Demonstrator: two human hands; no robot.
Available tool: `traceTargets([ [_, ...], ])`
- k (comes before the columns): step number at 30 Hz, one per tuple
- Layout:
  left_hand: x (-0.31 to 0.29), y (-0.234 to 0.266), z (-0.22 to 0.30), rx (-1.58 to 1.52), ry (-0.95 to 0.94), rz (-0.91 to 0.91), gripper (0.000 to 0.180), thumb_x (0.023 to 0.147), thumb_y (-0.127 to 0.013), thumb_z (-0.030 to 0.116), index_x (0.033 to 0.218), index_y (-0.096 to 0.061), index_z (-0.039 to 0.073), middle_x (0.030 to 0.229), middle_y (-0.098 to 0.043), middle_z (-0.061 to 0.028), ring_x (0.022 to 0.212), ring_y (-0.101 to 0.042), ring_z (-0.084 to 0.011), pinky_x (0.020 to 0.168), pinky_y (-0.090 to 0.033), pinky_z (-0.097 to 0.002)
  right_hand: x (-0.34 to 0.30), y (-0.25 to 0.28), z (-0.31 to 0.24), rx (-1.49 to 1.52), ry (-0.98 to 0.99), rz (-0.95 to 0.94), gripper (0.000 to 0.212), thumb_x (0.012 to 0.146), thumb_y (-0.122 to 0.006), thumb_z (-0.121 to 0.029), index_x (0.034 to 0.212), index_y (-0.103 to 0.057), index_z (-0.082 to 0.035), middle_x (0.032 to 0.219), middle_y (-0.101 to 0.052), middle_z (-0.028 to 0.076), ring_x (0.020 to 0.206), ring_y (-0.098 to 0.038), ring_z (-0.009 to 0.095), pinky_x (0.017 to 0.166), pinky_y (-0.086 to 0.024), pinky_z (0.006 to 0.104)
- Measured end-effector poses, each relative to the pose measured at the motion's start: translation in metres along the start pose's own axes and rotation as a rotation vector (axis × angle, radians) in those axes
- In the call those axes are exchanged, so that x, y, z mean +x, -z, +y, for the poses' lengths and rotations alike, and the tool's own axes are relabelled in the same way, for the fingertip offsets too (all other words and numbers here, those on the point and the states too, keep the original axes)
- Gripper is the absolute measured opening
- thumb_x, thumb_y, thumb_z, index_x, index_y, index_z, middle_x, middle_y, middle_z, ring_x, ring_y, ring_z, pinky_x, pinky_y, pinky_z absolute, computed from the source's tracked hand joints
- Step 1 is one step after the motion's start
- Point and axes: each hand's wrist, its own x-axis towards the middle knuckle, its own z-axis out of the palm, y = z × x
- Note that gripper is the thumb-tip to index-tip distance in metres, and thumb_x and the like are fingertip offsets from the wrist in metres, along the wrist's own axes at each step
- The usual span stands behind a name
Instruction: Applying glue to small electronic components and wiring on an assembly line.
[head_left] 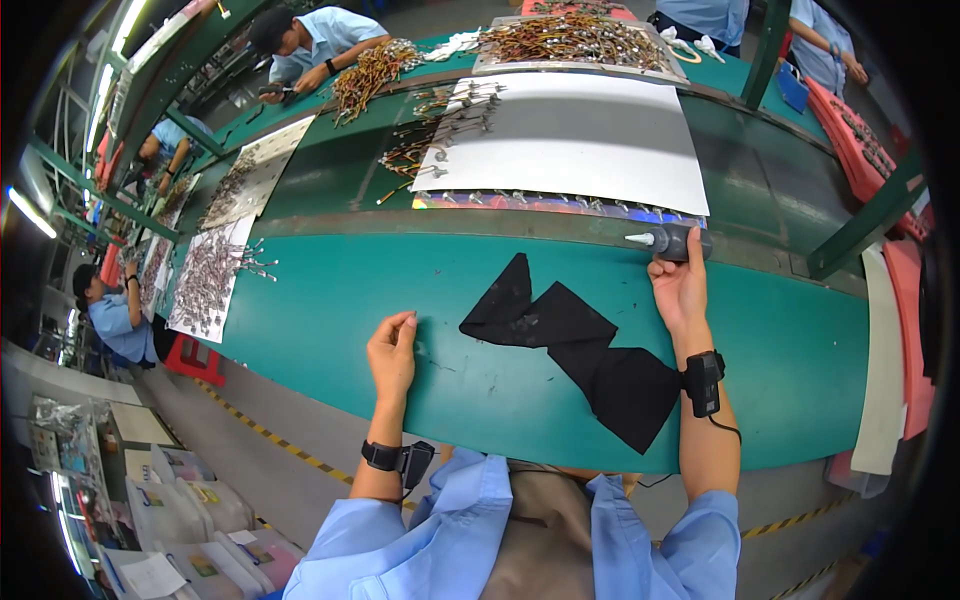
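In right hand [680,292], dark bottle [672,241]

Bottle [665,241] partly behind right hand [681,288]

On the bench [800,345], a cloth [635,390] lies between the left hand [392,360] and the right hand [682,292], with a bottle [667,242] in the latter. Beyond, a sheet [590,130] lies on the conveyor [750,160], wired parts [405,158] along its left edge.

A light-blue shirt [440,540] shows brownish-grey fabric [542,550] between its front edges. Black straps [381,457] hold boxy black devices [706,383] on both wrists; a thin dark cable [730,428] curves from the right one.
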Motion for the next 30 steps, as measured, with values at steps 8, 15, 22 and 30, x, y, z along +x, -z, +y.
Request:
traceTargets([
  [8, 0.002, -0.004, 0.006, 0.002, -0.015, 0.035, 0.03, 0.089, -0.05, 0.026, 0.086, -0.063, -0.001, 0.064, -0.05, 0.0014, 0.056, -0.04, -0.0051, 0.051, -0.033, -0.0188, 0.008, 0.008, -0.004, 0.142, -0.029, -0.005, 0.033, 0.084, -0.056, -0.04, 0.09, -0.05, -0.008, 0.074, -0.052, 0.002, 0.052, -0.037, 0.007, 0.049, -0.032, 0.0205],
  [15, 0.005, -0.004, -0.012, -0.02, -0.055, 0.059, 0.034, 0.091, -0.046, 0.026, 0.083, -0.064, -0.001, 0.062, -0.051, 0.0012, 0.053, -0.041, -0.0055, 0.049, -0.033, -0.0201, 0.008, 0.036, -0.02, 0.406, -0.072, 0.081, 0.052, 0.076, -0.063, -0.043, 0.101, -0.049, 0.0, 0.089, -0.058, 0.014, 0.048, -0.036, 0.009, 0.045, -0.031, 0.0193],
  [22, 0.0, 0.0, -0.008, 0.044, -0.059, 0.101, 0.02, 0.084, -0.056, 0.017, 0.078, -0.066, 0.0, 0.062, -0.059, -0.0024, 0.054, -0.049, -0.0072, 0.05, -0.038, -0.0228, 0.0, 0.062, -0.068, 0.684, 0.037, 0.177, 0.063, 0.075, -0.059, -0.052, 0.105, -0.047, 0.003, 0.092, -0.059, 0.014, 0.05, -0.037, 0.011, 0.046, -0.033, 0.0216],
  [30, -0.001, 0.001, 0.006, -0.22, 0.088, 0.093, 0.014, 0.081, -0.06, 0.011, 0.079, -0.066, -0.002, 0.065, -0.061, -0.0042, 0.054, -0.051, -0.0071, 0.049, -0.04, -0.019, -0.004, 0.13, -0.124, 0.942, 0.091, 0.212, 0.073, 0.074, -0.055, -0.059, 0.109, -0.045, 0.004, 0.094, -0.059, 0.015, 0.052, -0.039, 0.013, 0.046, -0.035, 0.0224],
])
